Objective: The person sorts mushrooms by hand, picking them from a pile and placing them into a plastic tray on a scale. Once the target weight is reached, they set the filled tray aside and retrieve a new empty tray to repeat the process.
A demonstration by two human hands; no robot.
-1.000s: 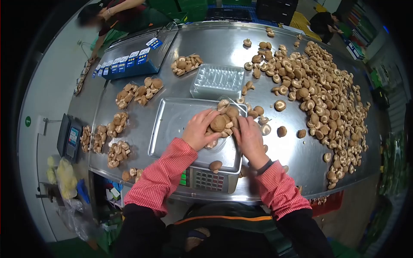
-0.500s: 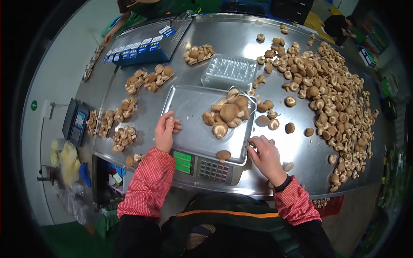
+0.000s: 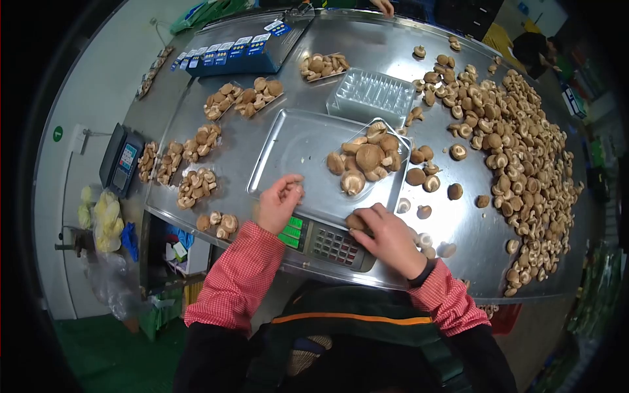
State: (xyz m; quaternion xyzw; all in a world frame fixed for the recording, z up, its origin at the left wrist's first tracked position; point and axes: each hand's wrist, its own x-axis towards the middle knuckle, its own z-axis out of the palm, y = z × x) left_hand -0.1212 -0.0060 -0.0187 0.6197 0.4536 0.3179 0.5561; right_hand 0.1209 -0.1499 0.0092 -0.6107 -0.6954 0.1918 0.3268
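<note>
My right hand (image 3: 386, 237) has its fingers closed around a single mushroom (image 3: 356, 221) at the near edge of the metal tray (image 3: 298, 150). My left (image 3: 280, 200) is loosely curled, nothing in it, over the tray's near-left side. Farther in, a mushroom bunch (image 3: 368, 159) sits on the tray, stacked clear boxes (image 3: 373, 97) just beyond.

Head-worn view, looking forward and down over metal table (image 3: 308, 85).

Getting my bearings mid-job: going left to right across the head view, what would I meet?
Green wall sign, screen unit, left hand, right hand gripping a mushroom, large mushroom heap.
</note>
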